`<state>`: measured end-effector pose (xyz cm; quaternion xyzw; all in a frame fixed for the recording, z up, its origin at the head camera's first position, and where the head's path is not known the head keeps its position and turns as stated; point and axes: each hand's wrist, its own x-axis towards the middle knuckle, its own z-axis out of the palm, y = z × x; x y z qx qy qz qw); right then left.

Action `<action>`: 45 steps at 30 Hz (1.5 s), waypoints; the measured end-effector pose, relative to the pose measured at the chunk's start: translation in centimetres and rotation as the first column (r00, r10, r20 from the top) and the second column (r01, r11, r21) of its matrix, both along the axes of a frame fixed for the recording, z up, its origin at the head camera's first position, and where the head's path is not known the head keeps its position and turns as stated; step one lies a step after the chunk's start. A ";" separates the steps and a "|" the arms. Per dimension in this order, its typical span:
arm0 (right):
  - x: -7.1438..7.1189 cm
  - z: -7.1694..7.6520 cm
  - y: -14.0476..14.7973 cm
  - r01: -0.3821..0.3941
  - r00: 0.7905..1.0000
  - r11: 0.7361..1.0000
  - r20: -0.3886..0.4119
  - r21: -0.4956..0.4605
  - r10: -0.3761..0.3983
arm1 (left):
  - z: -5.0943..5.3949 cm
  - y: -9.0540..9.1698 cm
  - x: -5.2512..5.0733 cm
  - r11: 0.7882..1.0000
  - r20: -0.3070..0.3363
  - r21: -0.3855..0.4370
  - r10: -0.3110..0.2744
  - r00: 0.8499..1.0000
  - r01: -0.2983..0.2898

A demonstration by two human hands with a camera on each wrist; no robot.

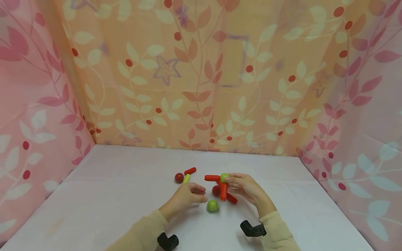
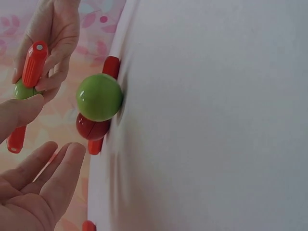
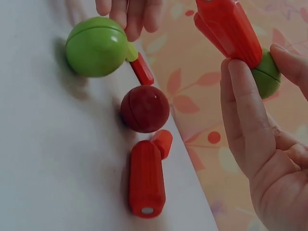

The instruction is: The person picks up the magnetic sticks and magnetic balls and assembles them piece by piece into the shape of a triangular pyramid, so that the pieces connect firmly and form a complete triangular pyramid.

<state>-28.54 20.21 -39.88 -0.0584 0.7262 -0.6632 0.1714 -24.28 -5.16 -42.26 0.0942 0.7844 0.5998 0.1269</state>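
Between thumb and fingers, my right hand [image 1: 246, 188] pinches a green ball [image 1: 224, 177] with two red rods [image 1: 212, 177] joined to it, one pointing left and one toward me in the head view. My left hand [image 1: 186, 198] holds nothing; its fingers are extended and spread from the thumb. Just right of it, a second green ball [image 1: 212, 205] rests on the table. Behind that lies a dark red ball [image 1: 216, 190], with a red rod [image 1: 232, 198] beside it. In the right wrist view, another red piece [image 3: 163, 143] shows next to that rod [image 3: 147, 179].
Beyond my left hand on the white table [image 1: 125, 195] lie another red ball [image 1: 179, 177], a red rod [image 1: 190, 170] and a yellow-green rod [image 1: 186, 179]. Patterned cloth [image 1: 201, 104] stands along the back and both sides.
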 end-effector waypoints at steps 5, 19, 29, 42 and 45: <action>0.2 0.0 0.9 -0.005 1.000 1.000 0.014 0.013 0.005 | -0.2 0.7 0.0 1.000 0.010 -0.006 -0.013 1.000 0.013; 0.3 -0.3 2.8 -0.017 0.999 1.000 0.035 -0.013 0.018 | -0.9 2.2 -0.4 1.000 0.105 -0.012 0.014 0.994 -0.013; 0.5 -0.9 3.1 -0.009 0.999 0.999 0.046 -0.038 0.011 | -0.9 2.6 -0.2 0.997 0.115 -0.077 0.003 0.993 0.006; 0.2 -1.2 2.4 -0.003 0.997 0.996 0.074 -0.086 0.010 | -0.8 2.3 -0.1 0.995 0.060 -0.092 -0.035 0.998 0.040; 0.1 -1.2 2.2 -0.009 0.997 0.997 0.069 -0.082 0.015 | -0.7 1.3 -0.1 0.997 0.048 -0.071 -0.021 0.999 0.025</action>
